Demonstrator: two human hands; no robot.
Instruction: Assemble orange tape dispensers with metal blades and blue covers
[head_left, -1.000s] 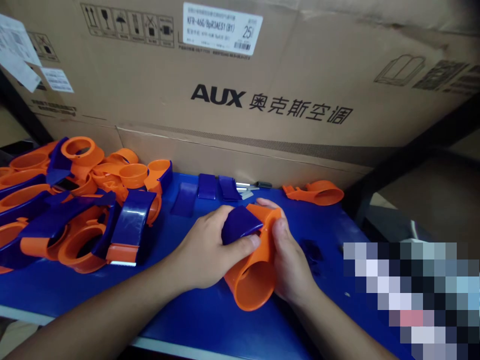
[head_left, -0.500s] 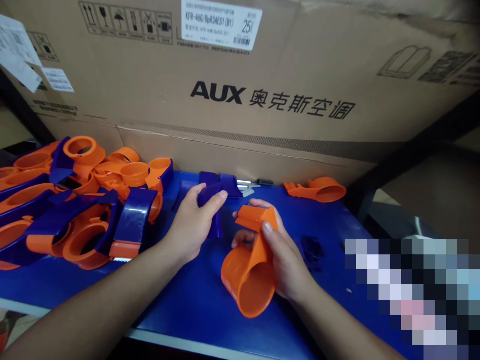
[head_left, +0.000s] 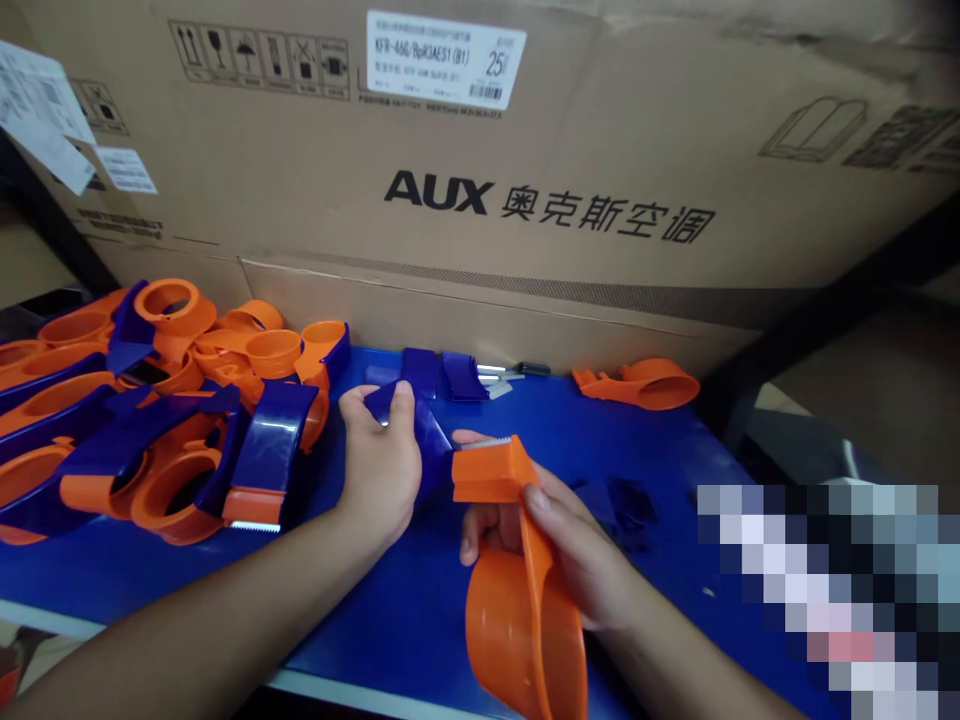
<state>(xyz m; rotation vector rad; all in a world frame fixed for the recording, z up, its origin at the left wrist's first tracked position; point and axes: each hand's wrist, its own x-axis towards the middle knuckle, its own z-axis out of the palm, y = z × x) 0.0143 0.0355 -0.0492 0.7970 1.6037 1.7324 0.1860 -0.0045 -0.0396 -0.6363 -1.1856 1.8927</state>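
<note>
My left hand is closed on a dark blue curved plastic cover, which hangs over the table at a tilt. Gripped in my right hand is an orange tape dispenser frame, its round hub pointing down toward me. A toothed metal blade shows along the top of its head. The cover's right edge comes close to the frame's head; whether they touch I cannot tell. My left palm hides part of the cover.
Orange and blue tape dispensers lie heaped at the left. Blue covers, metal strips and a black object lie at the back. One orange frame rests before the cardboard box. Dark pieces lie at right.
My left hand has picked the blue cover up and turned it toward the orange frame. My right hand has brought the frame lower and rotated it, so its blade now shows.
</note>
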